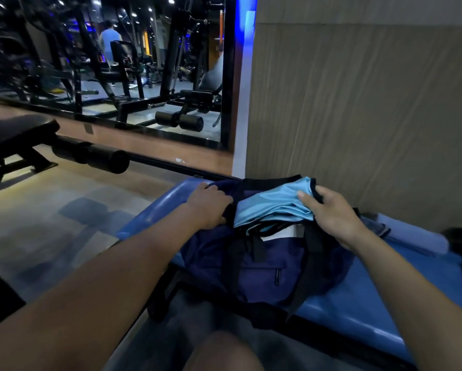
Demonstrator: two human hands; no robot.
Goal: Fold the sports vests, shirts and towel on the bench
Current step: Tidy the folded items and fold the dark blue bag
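Two hands work at the mouth of a navy duffel bag (262,266) that sits on the blue padded counter (358,303). The left hand (208,207) clutches the bag's dark rim; the right hand (331,212) pinches a light-blue vest (272,207) bunched on top of the bag, thumb pressed into the cloth. That vest looks thin, shiny and limp, so it will likely slide and sag; taking it by the dark-trimmed shoulder edge seems surest. More grey cloth (377,226) lies just beyond the bag.
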